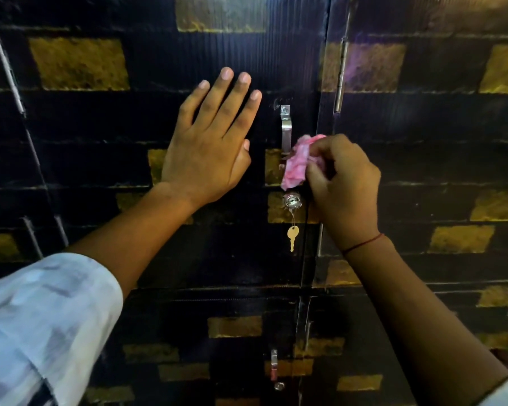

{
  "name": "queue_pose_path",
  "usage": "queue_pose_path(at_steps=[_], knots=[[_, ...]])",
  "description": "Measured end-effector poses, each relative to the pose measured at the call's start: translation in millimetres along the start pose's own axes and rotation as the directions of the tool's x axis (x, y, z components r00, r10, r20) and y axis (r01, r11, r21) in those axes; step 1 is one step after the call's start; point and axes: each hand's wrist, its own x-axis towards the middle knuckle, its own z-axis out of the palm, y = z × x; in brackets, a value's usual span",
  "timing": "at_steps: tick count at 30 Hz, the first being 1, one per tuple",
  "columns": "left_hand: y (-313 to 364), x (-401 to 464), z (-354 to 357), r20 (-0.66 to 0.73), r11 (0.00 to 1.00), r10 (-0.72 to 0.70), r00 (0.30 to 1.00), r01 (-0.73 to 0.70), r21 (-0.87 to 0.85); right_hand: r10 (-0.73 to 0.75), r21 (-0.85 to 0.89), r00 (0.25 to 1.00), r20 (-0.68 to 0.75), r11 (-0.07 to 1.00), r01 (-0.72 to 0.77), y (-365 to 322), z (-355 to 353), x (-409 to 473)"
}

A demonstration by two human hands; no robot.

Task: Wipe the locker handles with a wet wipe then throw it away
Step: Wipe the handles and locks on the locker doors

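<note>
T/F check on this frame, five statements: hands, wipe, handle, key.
1. The left hand lies flat on the locker door. True.
2. The right hand holds nothing. False: it grips a crumpled pink wipe.
3. The wipe is at the lower end of the metal handle. True.
4. A key hangs below the lock. True.
5. The lower handle is being wiped. False: it is untouched.
</note>
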Motion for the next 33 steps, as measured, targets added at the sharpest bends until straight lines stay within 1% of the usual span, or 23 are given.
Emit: queue_pose_path(at_steps=[3,5,7,10,12,14,15,16,18,19,21,23,25,27,29,33], knots=[[-1,0,1,0.020,1.000,0.001,1.000,-0.002,0.001,-0.005,0.055,1.000,-0.018,0.998,0.006,-13,9,0],[-2,-1,0,0.031,1.000,-0.001,1.000,0.001,-0.002,0.051,0.081,0.999,0.007,0.995,-0.052,-18,18,2],[-3,0,0,0.032,1.000,0.001,0.999,-0.001,-0.005,0.086,0.077,0.996,0.028,0.993,-0.088,-17,20,2],[-1,0,0,0.019,1.000,0.003,1.000,-0.002,-0.019,0.093,0.042,0.994,0.051,0.995,-0.095,-10,13,-3],[-1,-1,1,0.009,1.000,-0.006,1.000,0.006,-0.022,0.044,0.023,0.999,0.002,0.999,-0.044,-14,8,-3],[-1,-1,1,0.009,1.000,-0.006,1.000,0.006,-0.020,-0.089,0.026,0.995,-0.043,0.996,0.090,-19,8,-7],[-1,-1,2,0.009,1.000,-0.005,1.000,0.005,-0.024,-0.138,0.009,0.990,-0.031,0.990,0.138,-17,11,-12],[-1,-1,2,0.007,1.000,-0.005,1.000,0.005,-0.029,-0.151,-0.031,0.989,0.003,0.988,0.151,-12,14,-16],[0,0,2,-0.001,0.999,-0.006,1.000,0.006,-0.032,-0.097,-0.107,0.995,0.039,0.989,0.100,-4,16,-22],[0,0,2,0.000,1.000,-0.006,1.000,0.006,-0.029,-0.060,-0.110,0.998,0.031,0.992,0.063,-3,15,-25],[1,-2,3,0.020,1.000,-0.012,1.000,0.012,-0.022,-0.021,-0.062,0.999,-0.035,0.998,0.018,-12,9,-26],[3,-4,4,0.040,1.000,-0.022,0.999,0.022,-0.013,-0.037,-0.026,0.992,-0.121,0.999,0.034,-26,4,-18],[3,-5,5,0.028,0.999,-0.022,0.999,0.023,-0.022,-0.072,-0.010,0.986,-0.151,0.997,0.071,-34,5,-2],[2,-5,5,0.001,0.998,-0.026,1.000,0.026,-0.052,-0.083,-0.014,0.992,-0.098,0.997,0.082,-37,12,19],[2,-5,5,-0.014,0.997,-0.021,1.000,0.020,-0.072,-0.085,-0.059,0.996,-0.019,0.995,0.084,-37,19,34],[-2,-6,2,-0.015,0.996,0.013,1.000,-0.014,-0.091,-0.132,-0.127,0.989,0.072,0.982,0.140,-34,19,40]])
